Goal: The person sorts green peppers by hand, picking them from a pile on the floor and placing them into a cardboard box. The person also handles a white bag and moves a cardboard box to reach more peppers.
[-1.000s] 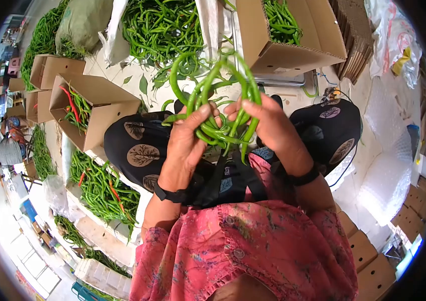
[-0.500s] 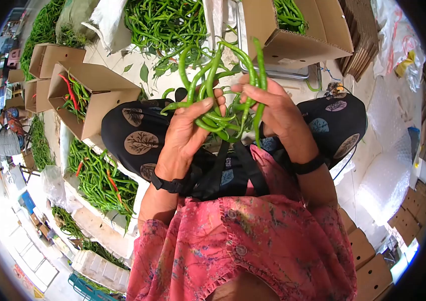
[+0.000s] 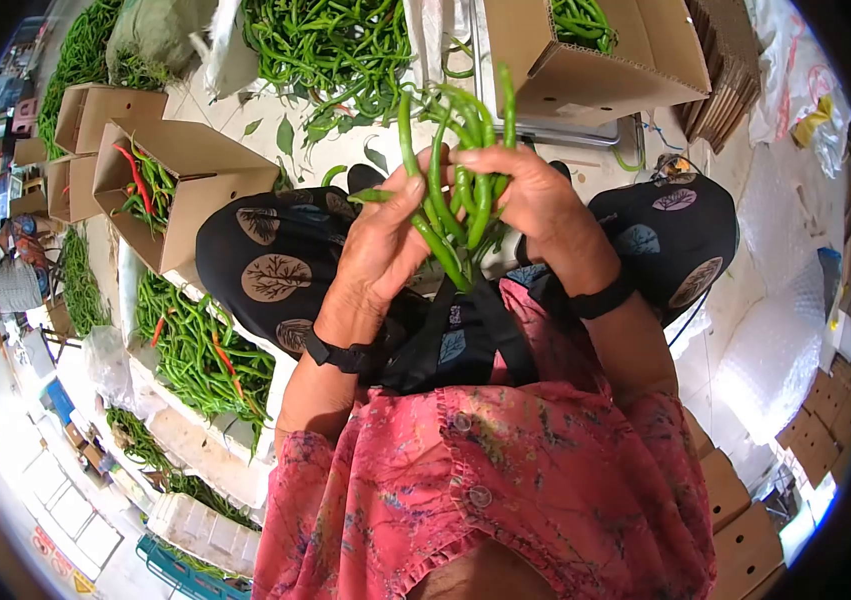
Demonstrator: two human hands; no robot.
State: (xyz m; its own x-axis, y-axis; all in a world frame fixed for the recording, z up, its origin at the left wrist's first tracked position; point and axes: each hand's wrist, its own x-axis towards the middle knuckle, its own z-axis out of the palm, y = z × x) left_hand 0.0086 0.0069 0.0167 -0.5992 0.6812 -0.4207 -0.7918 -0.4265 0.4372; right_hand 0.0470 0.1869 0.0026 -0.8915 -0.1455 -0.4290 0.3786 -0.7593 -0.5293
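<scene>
- The peppers (image 3: 482,205) you hold are on your side of the box (image 3: 595,95), off to its left.
- Your left hand (image 3: 375,238) pinches them with the thumb on top. Most of its fingers are behind, so I can't tell how they lie.
- Your right hand (image 3: 542,195) grips the same bunch from the side nearer the box. Its thumb presses on them; the fingers behind are hidden.
- If a thumb lets go too soon, I think a pepper could slip out and drop, since they look smooth and don't line up.
- If you squeeze too hard, a thin, bent one might snap.
- Most of them run the long way, from you out to the box's far side, fanned a bit.
- One at the left sticks out sideways, away from the box. The lowest one slants, one end back at you. I can't tell where every stem is.
- The pile (image 3: 330,50) lies left of the box.
</scene>
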